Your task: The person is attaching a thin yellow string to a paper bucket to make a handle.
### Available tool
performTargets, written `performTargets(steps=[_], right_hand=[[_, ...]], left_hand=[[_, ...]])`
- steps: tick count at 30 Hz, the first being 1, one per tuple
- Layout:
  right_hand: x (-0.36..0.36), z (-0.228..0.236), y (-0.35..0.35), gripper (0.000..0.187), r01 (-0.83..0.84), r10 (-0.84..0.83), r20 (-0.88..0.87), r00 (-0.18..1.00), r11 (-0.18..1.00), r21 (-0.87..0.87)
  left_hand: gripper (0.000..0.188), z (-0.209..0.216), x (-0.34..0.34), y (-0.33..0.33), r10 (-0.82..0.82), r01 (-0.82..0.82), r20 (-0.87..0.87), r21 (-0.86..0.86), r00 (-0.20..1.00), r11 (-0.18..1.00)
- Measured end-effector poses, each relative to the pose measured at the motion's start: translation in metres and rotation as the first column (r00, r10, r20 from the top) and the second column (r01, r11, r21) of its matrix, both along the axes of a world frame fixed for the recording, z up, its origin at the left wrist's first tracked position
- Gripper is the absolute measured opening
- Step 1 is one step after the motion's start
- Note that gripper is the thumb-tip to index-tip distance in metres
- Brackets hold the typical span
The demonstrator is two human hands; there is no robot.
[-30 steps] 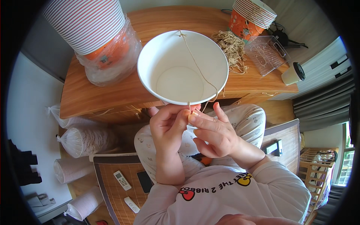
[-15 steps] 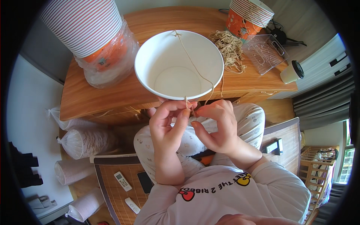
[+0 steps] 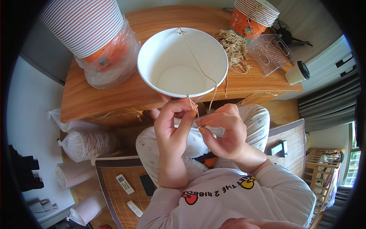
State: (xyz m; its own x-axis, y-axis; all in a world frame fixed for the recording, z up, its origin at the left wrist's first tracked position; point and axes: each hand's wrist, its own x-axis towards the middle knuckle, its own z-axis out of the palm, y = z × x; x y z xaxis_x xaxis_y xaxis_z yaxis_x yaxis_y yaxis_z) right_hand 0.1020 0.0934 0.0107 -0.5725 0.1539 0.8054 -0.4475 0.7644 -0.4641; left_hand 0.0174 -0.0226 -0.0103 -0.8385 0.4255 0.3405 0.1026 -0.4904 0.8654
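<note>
A large paper bucket point(image 3: 152, 57), white inside, sits at the table's near edge with its mouth tilted toward me. A thin tan string point(image 3: 197, 63) is knotted at its far rim, crosses the opening and hangs over the near right rim. More string comes out at the near rim. Just below that rim, my left hand point(image 3: 173, 124) pinches the string between thumb and forefinger. Close beside it on the right, my right hand point(image 3: 225, 129) pinches the string's end, thumb and forefinger together. The knot at the near rim is too small to make out.
Nested paper buckets point(image 3: 85, 28), partly in clear plastic, stand at the table's left. At the right are a string heap point(image 3: 234, 49), more orange buckets point(image 3: 248, 23), a clear plastic tray point(image 3: 270, 55) and a lidded cup point(image 3: 297, 73). Bagged stacks point(image 3: 85, 146) lie on the floor at left.
My right hand has moved slightly right and down, its thumb and forefinger now closed on the string. The bucket has tipped a little and its near rim sits slightly higher.
</note>
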Motion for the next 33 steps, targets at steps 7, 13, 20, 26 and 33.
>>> performTargets(steps=[7, 13, 20, 26, 33], right_hand=[[-0.005, -0.003, 0.000, 0.038, 0.100, -0.101, 0.013, 0.995, 0.990, 0.095], [-0.005, -0.004, 0.007, 0.035, 0.093, -0.103, 0.068, 0.992, 0.987, 0.129], [-0.011, 0.000, 0.008, 0.037, 0.193, -0.185, -0.112, 0.976, 0.979, 0.063], [-0.013, 0.007, 0.010, 0.040, 0.193, -0.173, -0.137, 0.975, 0.970, 0.146], [-0.012, 0.014, 0.012, 0.043, 0.157, -0.131, -0.118, 0.984, 0.958, 0.242]], left_hand=[[0.014, 0.001, -0.001, 0.000, -0.124, 0.106, 0.113, 0.158, 0.986, 0.982], [0.015, -0.001, -0.002, -0.001, -0.206, 0.165, 0.148, 0.253, 0.967, 0.953], [0.016, -0.004, -0.002, -0.002, -0.241, 0.193, 0.170, 0.256, 0.956, 0.947], [0.017, -0.005, -0.001, -0.001, -0.160, 0.131, 0.172, 0.168, 0.972, 0.977], [0.019, -0.007, -0.001, -0.002, -0.170, 0.138, 0.171, 0.185, 0.970, 0.973]])
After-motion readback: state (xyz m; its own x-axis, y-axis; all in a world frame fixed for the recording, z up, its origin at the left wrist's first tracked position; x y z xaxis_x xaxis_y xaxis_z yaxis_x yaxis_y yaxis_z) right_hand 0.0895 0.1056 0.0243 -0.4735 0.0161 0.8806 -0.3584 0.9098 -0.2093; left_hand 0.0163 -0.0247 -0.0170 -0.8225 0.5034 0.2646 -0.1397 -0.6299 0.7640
